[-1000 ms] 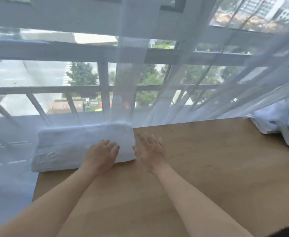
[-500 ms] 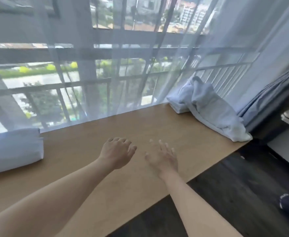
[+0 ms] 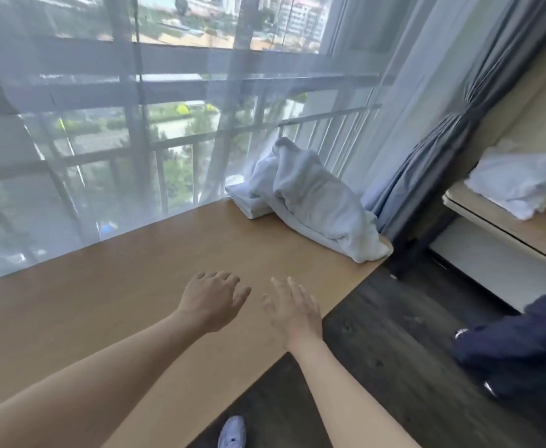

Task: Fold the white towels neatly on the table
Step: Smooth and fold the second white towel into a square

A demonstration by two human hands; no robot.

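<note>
A crumpled white towel [image 3: 317, 202] lies heaped at the far right end of the wooden table [image 3: 136, 273]. It drapes over a folded white towel [image 3: 249, 202] beside the curtain. My left hand [image 3: 212, 299] hovers over the middle of the table with loosely curled fingers, holding nothing. Just to its right, my right hand [image 3: 292, 310] has its fingers spread and is also empty. Both hands are well short of the towels.
A sheer curtain [image 3: 103, 156] hangs along the table's far edge in front of a railed window. A blue drape [image 3: 433, 156] hangs at the right. A side shelf [image 3: 504, 227] holds another white cloth [image 3: 520, 182]. Dark fabric [image 3: 523, 344] lies on the dark floor.
My view has swung right, away from the folded towel at the left end, which is out of sight now. Both hands left it and moved right across the table toward the crumpled towel.
</note>
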